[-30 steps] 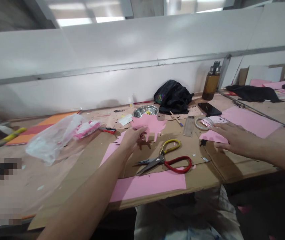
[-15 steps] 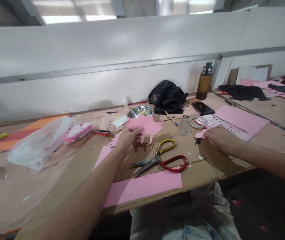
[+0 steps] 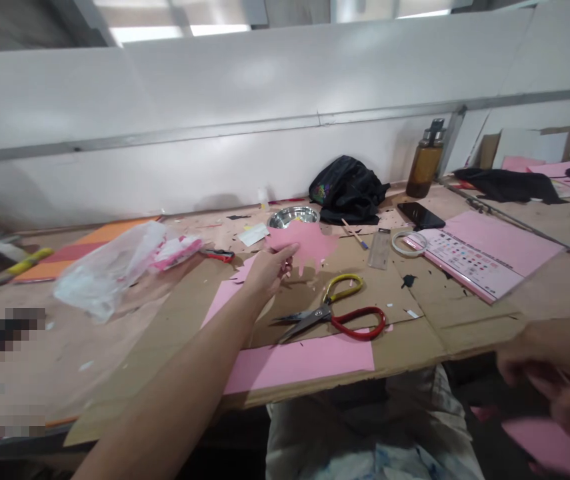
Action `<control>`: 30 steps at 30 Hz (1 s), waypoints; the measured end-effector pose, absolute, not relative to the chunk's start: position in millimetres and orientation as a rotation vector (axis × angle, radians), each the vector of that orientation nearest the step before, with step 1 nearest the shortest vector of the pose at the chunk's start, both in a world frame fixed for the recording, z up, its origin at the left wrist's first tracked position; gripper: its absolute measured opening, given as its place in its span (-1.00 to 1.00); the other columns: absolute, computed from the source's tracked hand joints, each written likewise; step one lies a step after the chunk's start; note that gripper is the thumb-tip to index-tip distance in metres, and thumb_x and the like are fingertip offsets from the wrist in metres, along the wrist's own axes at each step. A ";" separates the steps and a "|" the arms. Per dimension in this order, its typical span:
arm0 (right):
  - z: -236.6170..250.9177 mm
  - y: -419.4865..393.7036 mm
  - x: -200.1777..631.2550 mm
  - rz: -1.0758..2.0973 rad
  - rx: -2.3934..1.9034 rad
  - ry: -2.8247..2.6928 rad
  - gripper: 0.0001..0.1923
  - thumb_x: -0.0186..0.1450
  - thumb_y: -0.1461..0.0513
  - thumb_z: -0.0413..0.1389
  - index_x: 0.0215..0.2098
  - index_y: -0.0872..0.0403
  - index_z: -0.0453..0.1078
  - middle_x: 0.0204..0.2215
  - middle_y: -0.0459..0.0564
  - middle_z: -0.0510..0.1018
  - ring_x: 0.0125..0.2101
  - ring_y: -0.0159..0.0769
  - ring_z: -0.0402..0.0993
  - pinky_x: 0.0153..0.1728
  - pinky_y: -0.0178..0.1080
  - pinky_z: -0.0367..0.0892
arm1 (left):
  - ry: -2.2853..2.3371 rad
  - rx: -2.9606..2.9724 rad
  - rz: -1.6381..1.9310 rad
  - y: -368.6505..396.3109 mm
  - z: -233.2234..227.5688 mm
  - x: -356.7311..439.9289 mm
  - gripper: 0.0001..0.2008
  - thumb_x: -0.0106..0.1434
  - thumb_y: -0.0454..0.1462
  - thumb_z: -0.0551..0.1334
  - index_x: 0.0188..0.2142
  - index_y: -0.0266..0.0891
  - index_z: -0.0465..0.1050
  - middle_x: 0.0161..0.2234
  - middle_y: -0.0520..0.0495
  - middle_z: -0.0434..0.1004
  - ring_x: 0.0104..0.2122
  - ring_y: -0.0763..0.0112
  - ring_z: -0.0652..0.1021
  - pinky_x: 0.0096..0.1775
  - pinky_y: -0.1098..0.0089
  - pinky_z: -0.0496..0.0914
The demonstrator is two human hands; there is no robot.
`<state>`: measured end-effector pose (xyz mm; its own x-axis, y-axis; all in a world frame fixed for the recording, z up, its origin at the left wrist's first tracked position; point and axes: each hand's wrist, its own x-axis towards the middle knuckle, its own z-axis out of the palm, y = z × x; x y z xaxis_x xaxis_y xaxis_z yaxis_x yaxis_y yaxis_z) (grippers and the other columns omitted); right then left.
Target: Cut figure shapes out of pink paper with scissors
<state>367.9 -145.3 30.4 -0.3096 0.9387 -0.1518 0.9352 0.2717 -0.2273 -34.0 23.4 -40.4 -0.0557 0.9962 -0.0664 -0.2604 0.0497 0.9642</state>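
Observation:
My left hand (image 3: 267,270) holds up a pink paper cut-out (image 3: 305,244) with jagged lower edges, above the cardboard-covered table (image 3: 429,333). My right hand (image 3: 559,373) is blurred at the lower right, off the table's front edge, gripping a pink paper piece (image 3: 559,450). A pair of scissors (image 3: 337,313) with one yellow and one red handle lies on the cardboard just right of my left hand. A pink paper sheet (image 3: 305,360) lies at the near edge.
A steel bowl (image 3: 292,217), black bag (image 3: 347,190), brown bottle (image 3: 425,167), phone (image 3: 419,215), tape ring (image 3: 409,243), clear ruler (image 3: 379,248) and pink sheet with a printed card (image 3: 485,250) sit further back. A plastic bag (image 3: 109,270) lies left. A white partition wall bounds the far side.
My right hand left the pink piece area by the tape ring and pulled back down below the table's edge, carrying a pink paper piece. My left hand stays up with the cut-out.

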 end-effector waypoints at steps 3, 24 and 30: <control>30.0 -130.5 348.8 0.639 -1.797 -2.491 -0.79 0.17 0.08 0.21 -0.22 -0.21 0.59 -0.47 0.02 0.56 -0.50 -0.16 0.46 -0.48 -0.10 0.32 | 1.062 0.912 1.321 21.3 -40.4 -28.1 -0.66 -0.16 -0.25 0.54 -0.54 -0.27 0.39 -0.63 0.13 0.31 -0.63 0.64 0.27 -0.59 0.55 0.16; -30.0 53.8 181.6 1.092 -1.328 -1.417 -0.50 0.04 0.35 0.27 -0.01 0.13 0.43 -0.35 0.04 0.63 -0.46 -0.27 0.54 -0.48 -0.30 0.43 | 0.968 0.860 1.427 36.9 -27.9 -49.7 -0.53 0.03 0.11 0.42 -0.42 -0.27 0.48 -0.48 -0.04 0.52 -0.52 0.50 0.48 -0.48 0.49 0.35; -30.1 63.1 206.4 0.940 -1.535 -1.469 -0.29 0.02 0.33 0.31 0.15 0.16 0.34 -0.11 0.20 0.60 -0.44 -0.24 0.52 -0.57 -0.30 0.35 | 1.558 1.174 1.525 51.1 -17.3 -123.8 -0.70 0.16 -0.04 0.33 -0.39 -0.25 0.51 -0.38 -0.10 0.56 -0.52 0.49 0.47 -0.53 0.49 0.30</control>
